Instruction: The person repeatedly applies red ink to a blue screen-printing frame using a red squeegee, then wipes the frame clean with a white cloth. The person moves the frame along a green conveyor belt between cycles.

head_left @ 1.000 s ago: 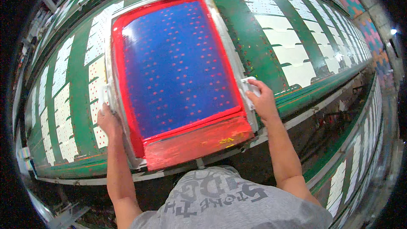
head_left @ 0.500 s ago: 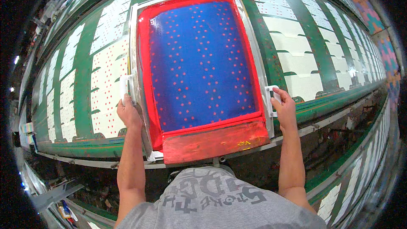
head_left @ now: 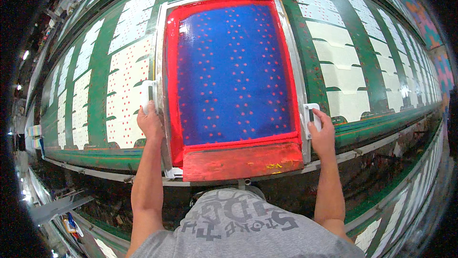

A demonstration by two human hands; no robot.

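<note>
A screen-printing frame (head_left: 297, 57) with metal sides lies on a green table in front of me. Its mesh (head_left: 229, 81) is blue with small red dots, bordered by wet-looking red ink (head_left: 172, 91). Across the near end sits a red-stained board (head_left: 238, 162). My left hand (head_left: 150, 122) is closed on the white handle (head_left: 148, 94) at the frame's left side. On the right side my right hand (head_left: 323, 133) has its fingers curled through another white handle (head_left: 313, 109). Whatever lies beneath the frame is hidden.
Left of the frame, pale cut panels with red dots (head_left: 128, 98) lie in rows on the green table (head_left: 98, 95). Nearest on the right are plain cream panels (head_left: 341, 76). A metal rail (head_left: 107, 176) runs along the table's near edge, with a dark gap below it.
The whole view has shifted and turned slightly, so frame, hands and panels sit further right in the picture. Both hands keep their grip, and the frame shows no clear movement against the panels.
</note>
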